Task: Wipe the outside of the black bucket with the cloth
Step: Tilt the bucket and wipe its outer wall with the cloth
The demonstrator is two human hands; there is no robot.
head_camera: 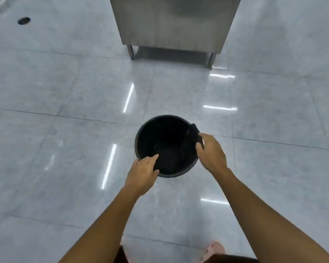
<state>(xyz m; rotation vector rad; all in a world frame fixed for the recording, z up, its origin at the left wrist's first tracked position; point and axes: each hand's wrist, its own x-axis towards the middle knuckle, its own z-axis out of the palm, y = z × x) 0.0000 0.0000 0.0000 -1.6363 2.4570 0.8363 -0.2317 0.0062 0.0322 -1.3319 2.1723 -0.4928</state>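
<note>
The black bucket [150,130] stands upright on the tiled floor, seen from above, and looks empty inside. A dark cloth [193,132] hangs over its right rim. My right hand [211,152] grips the cloth against that rim, fingers curled around it. My left hand [141,174] rests on the near-left rim, fingers reaching over the edge into the bucket and holding it.
A stainless-steel cabinet [173,23] on short legs stands behind the bucket. A round floor drain [24,20] lies at the far left. The glossy grey floor [65,139] spreads around the bucket. A pink slipper [214,248] shows at the bottom edge.
</note>
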